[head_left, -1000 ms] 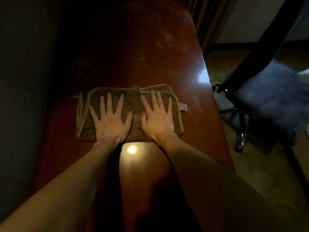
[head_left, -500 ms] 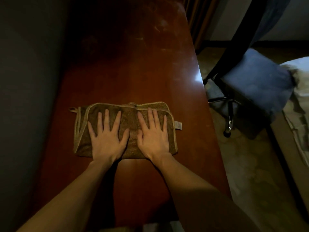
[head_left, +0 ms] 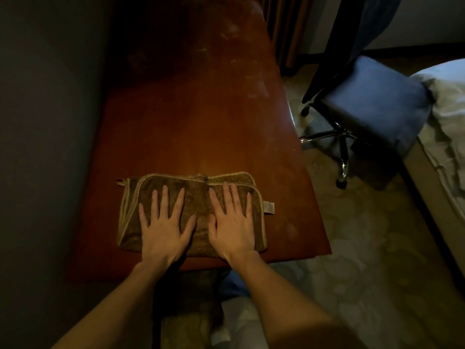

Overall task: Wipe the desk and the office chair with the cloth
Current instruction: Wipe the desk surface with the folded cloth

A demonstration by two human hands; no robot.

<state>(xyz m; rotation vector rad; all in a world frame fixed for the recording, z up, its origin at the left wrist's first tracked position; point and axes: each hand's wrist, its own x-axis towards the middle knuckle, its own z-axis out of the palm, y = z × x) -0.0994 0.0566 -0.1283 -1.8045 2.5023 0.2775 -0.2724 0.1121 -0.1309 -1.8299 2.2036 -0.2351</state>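
The brown cloth [head_left: 198, 197] lies folded and flat near the front edge of the long, shiny red-brown desk [head_left: 196, 122] — and the office chair [head_left: 372, 104], with a blue seat and silver legs on wheels, stands near the desk's right side.

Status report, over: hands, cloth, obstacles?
Left hand and right hand pressing flat on folded brown cloth. Cloth near desk front edge. Office chair apart, right of desk.
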